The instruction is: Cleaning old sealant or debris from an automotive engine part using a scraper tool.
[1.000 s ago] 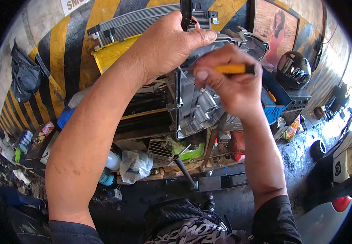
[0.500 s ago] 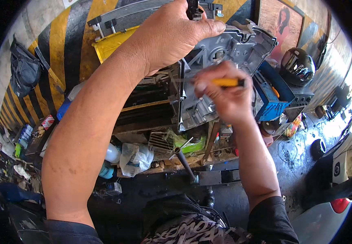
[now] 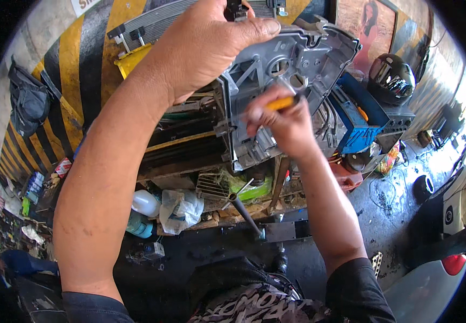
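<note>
Right now your left hand (image 3: 209, 43) is at the top centre of the frame, by the upper left edge of the grey metal casing (image 3: 313, 64), its thumb stretched out along the rim. A black part (image 3: 237, 9) shows between that thumb and the fingers; most of the fingers are hidden, so I cannot tell how far they are closed or what they hold.

Your right hand (image 3: 282, 119), slightly blurred, is curled closed around a yellow-handled tool (image 3: 280, 104) in front of the casing, just right of the frame's upper centre. The tool's thin shaft points left toward the casing's left edge; whether its tip touches is too blurred to tell. The casing turns its ribbed inside toward you, with a blue tray (image 3: 361, 129) and a black helmet (image 3: 392, 81) to its right.
</note>
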Motion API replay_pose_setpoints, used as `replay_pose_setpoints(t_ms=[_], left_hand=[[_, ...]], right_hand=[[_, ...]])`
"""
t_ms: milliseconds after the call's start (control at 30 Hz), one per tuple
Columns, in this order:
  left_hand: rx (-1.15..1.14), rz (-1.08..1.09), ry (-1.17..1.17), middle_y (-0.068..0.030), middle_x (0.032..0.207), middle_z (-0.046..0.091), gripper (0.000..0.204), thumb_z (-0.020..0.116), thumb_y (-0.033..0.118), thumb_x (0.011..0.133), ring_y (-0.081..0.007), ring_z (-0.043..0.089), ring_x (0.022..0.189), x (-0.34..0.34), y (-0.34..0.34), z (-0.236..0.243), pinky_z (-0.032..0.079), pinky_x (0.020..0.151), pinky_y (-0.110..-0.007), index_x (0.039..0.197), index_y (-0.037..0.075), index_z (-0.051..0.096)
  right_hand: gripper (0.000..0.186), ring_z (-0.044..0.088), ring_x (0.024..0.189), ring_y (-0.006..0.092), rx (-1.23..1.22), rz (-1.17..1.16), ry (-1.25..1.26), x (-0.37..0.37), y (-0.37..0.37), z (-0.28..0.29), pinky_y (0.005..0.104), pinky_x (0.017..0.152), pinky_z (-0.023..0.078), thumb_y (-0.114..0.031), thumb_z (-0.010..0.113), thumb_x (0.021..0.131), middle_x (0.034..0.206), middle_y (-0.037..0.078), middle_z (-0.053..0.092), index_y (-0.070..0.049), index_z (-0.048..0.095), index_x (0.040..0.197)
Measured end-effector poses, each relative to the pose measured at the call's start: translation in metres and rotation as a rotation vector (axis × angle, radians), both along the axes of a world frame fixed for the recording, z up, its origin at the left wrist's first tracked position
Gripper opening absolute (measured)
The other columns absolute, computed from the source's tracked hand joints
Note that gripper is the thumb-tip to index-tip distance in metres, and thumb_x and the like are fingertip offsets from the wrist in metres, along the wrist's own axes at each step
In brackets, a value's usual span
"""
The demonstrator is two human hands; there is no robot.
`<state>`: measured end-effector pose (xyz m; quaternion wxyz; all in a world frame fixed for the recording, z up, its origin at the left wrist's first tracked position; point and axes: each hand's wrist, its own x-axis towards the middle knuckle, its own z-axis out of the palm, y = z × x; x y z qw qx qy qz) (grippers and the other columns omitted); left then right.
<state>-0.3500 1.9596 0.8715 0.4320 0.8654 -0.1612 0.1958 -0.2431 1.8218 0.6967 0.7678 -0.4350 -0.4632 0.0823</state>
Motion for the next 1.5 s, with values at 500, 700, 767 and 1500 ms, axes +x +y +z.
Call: replay_pose_setpoints(t_ms=[500, 700, 767, 1500], left_hand=[[-0.055, -0.014, -0.011, -0.0042, 0.096, 0.062, 0.035, 0.069, 0.038, 0.101, -0.0129, 0.058, 0.093, -0.005, -0.013, 0.004, 0.048, 0.086, -0.028, 0.109, 0.005, 0.059], [-0.008, -0.032, -0.007, -0.0055, 0.098, 0.062, 0.036, 0.068, 0.036, 0.102, -0.0145, 0.059, 0.094, -0.003, 0.001, -0.001, 0.049, 0.087, -0.029, 0.111, 0.003, 0.06], [-0.02, -0.007, -0.002, -0.0055, 0.097, 0.062, 0.035, 0.069, 0.035, 0.102, -0.0145, 0.059, 0.093, 0.0, -0.002, 0.001, 0.048, 0.088, -0.028, 0.11, 0.003, 0.06], [0.0, 0.074, 0.021, -0.0009, 0.091, 0.058, 0.034, 0.069, 0.036, 0.102, -0.0102, 0.052, 0.086, -0.001, -0.009, 0.002, 0.044, 0.08, -0.026, 0.107, 0.004, 0.059]], right_hand=[[0.011, 0.067, 0.067, 0.0149, 0.099, 0.004, 0.113, -0.012, 0.012, 0.004, 0.0295, 0.061, 0.057, -0.005, 0.075, 0.094, 0.082, 0.009, 0.07, 0.0, 0.065, 0.095], [0.01, 0.067, 0.066, 0.0153, 0.14, 0.037, 0.202, -0.018, 0.016, 0.006, 0.03, 0.061, 0.057, -0.005, 0.073, 0.096, 0.082, 0.011, 0.071, 0.001, 0.065, 0.097], [0.011, 0.067, 0.066, 0.0155, 0.153, 0.029, 0.185, -0.013, 0.014, -0.003, 0.0295, 0.06, 0.057, -0.007, 0.072, 0.097, 0.082, 0.011, 0.071, 0.001, 0.065, 0.096], [0.016, 0.067, 0.066, 0.0181, 0.079, -0.075, 0.052, -0.014, 0.01, 0.014, 0.0317, 0.061, 0.057, -0.012, 0.073, 0.097, 0.082, 0.012, 0.07, 0.0, 0.064, 0.097]])
